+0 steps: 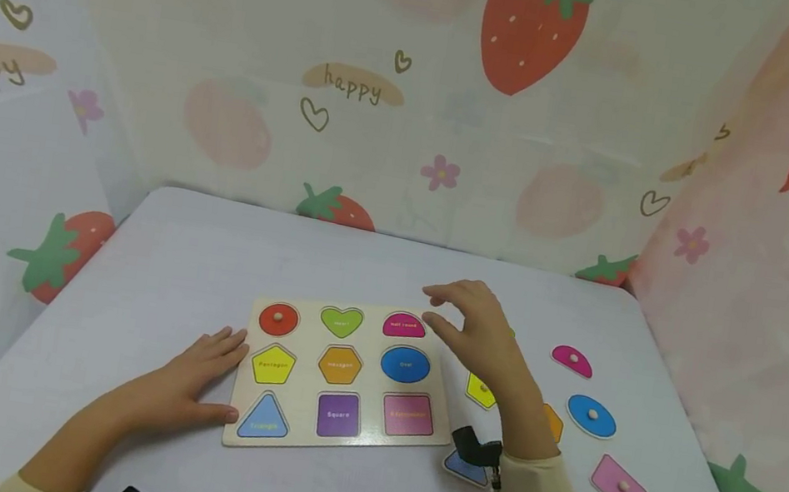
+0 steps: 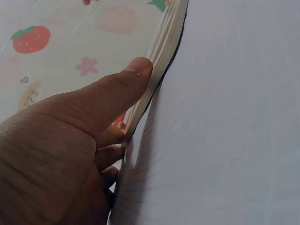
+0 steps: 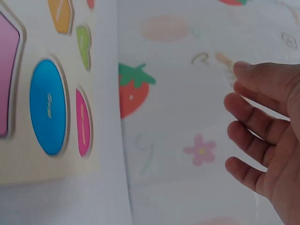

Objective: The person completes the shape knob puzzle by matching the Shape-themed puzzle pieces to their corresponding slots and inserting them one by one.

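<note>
A pale wooden shape puzzle board [image 1: 370, 423] lies on the table, with printed coloured recesses. In its top left recess sits a red circle piece [image 1: 269, 321] with a small knob. My left hand [image 1: 191, 373] touches the board's left edge, thumb near the lower corner and fingers higher up; the left wrist view shows the thumb [image 2: 115, 96] along that edge. Over the upper right corner, near the half-round recess [image 1: 403, 327], my right hand [image 1: 484, 334] is raised with thumb and fingers apart. Nothing lies between its fingers in the right wrist view.
Knobbed pieces lie right of the board: a magenta half round [image 1: 567, 363], a blue oval [image 1: 582, 419] and a pink rectangle [image 1: 609, 482]. A yellow piece [image 1: 478, 392], an orange piece [image 1: 553, 424] and a blue triangle [image 1: 465, 469] are partly hidden by my right arm.
</note>
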The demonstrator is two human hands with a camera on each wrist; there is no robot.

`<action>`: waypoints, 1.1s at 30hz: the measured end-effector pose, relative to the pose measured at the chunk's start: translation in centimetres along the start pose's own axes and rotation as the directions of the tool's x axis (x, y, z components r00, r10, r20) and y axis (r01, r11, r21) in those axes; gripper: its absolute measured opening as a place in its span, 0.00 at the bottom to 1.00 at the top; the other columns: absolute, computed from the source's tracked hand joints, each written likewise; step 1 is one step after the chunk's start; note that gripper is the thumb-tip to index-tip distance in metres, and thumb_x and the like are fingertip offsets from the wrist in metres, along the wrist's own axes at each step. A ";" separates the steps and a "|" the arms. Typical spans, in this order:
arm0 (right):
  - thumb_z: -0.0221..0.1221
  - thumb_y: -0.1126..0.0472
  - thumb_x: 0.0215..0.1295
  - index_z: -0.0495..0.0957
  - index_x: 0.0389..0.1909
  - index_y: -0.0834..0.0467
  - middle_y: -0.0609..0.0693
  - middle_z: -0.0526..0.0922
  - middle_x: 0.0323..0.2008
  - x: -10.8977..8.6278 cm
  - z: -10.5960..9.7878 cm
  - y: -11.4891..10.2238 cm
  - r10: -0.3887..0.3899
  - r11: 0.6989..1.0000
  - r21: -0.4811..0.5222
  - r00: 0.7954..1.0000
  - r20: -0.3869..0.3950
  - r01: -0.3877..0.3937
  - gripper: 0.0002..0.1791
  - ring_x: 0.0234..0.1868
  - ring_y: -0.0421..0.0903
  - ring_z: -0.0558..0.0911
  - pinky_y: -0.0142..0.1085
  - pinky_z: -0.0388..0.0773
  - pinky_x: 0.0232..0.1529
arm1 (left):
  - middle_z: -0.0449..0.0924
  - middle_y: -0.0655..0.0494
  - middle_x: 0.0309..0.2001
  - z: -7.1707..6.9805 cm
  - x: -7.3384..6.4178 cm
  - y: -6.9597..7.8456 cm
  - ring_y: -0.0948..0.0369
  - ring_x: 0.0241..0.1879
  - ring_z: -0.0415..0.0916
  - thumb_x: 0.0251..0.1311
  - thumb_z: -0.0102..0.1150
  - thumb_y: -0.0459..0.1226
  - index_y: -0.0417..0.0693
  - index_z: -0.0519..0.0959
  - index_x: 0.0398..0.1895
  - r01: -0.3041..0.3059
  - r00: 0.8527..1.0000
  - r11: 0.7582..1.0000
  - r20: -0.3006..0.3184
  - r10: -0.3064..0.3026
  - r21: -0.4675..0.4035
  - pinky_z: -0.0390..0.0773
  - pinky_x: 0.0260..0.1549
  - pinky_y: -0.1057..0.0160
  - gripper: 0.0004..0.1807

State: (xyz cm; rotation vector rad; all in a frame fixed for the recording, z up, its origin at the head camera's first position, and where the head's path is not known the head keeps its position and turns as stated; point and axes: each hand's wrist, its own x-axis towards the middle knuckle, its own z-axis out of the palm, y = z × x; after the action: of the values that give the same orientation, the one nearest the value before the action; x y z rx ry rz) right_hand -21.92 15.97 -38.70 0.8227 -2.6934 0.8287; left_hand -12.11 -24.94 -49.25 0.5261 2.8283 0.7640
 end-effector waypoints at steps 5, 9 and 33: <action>0.67 0.57 0.68 0.82 0.59 0.54 0.51 0.86 0.47 -0.1 -1.2 2.5 0.047 0.999 -0.018 0.995 -0.084 -0.049 0.19 0.58 0.52 0.76 0.51 0.79 0.59 | 0.53 0.50 0.82 0.0 0.0 -0.1 0.43 0.82 0.41 0.52 0.71 0.64 0.45 0.62 0.79 -0.006 1.000 1.000 0.001 0.006 -0.003 0.48 0.76 0.34 0.56; 0.67 0.58 0.69 0.82 0.59 0.55 0.53 0.86 0.48 -0.1 -1.6 4.4 0.095 0.995 -0.019 0.987 -0.132 -0.099 0.19 0.57 0.53 0.76 0.53 0.78 0.59 | 0.53 0.50 0.82 -0.1 0.0 -0.1 0.43 0.82 0.42 0.52 0.71 0.63 0.45 0.63 0.78 -0.011 1.000 1.000 0.000 0.011 -0.008 0.48 0.76 0.34 0.56; 0.63 0.57 0.73 0.82 0.60 0.58 0.59 0.82 0.52 -1.7 0.3 12.8 0.468 0.884 0.034 0.880 -0.084 -0.467 0.18 0.57 0.58 0.75 0.52 0.79 0.60 | 0.53 0.50 0.82 0.1 0.3 -0.5 0.43 0.82 0.41 0.51 0.69 0.66 0.46 0.63 0.78 -0.017 1.000 1.000 0.005 0.017 -0.018 0.48 0.75 0.33 0.57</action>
State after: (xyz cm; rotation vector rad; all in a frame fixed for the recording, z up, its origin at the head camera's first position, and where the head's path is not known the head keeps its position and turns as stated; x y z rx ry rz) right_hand -27.78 25.38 -45.37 0.1149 -2.8433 0.9487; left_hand -12.51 -25.16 -49.63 0.5495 2.8137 0.7890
